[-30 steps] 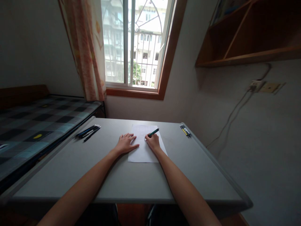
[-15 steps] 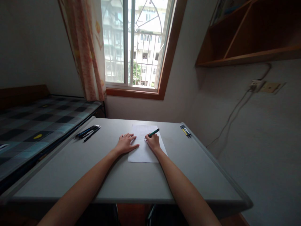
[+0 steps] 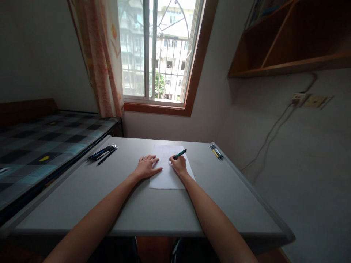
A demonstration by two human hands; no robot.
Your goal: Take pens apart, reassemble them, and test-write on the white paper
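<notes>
A white sheet of paper (image 3: 167,177) lies on the grey table (image 3: 137,204), near its middle. My left hand (image 3: 147,166) rests flat on the sheet's left edge, fingers spread. My right hand (image 3: 178,164) is closed in a pinch around a green pen (image 3: 180,153), whose tip touches the paper. Faint writing shows on the upper part of the sheet.
Several dark pens (image 3: 102,153) lie at the table's far left. A few pens (image 3: 216,151), one yellow, lie at the far right edge. A bed with a checked cover (image 3: 41,142) runs along the left. A window, a curtain, a wall shelf and a socket with cables lie beyond.
</notes>
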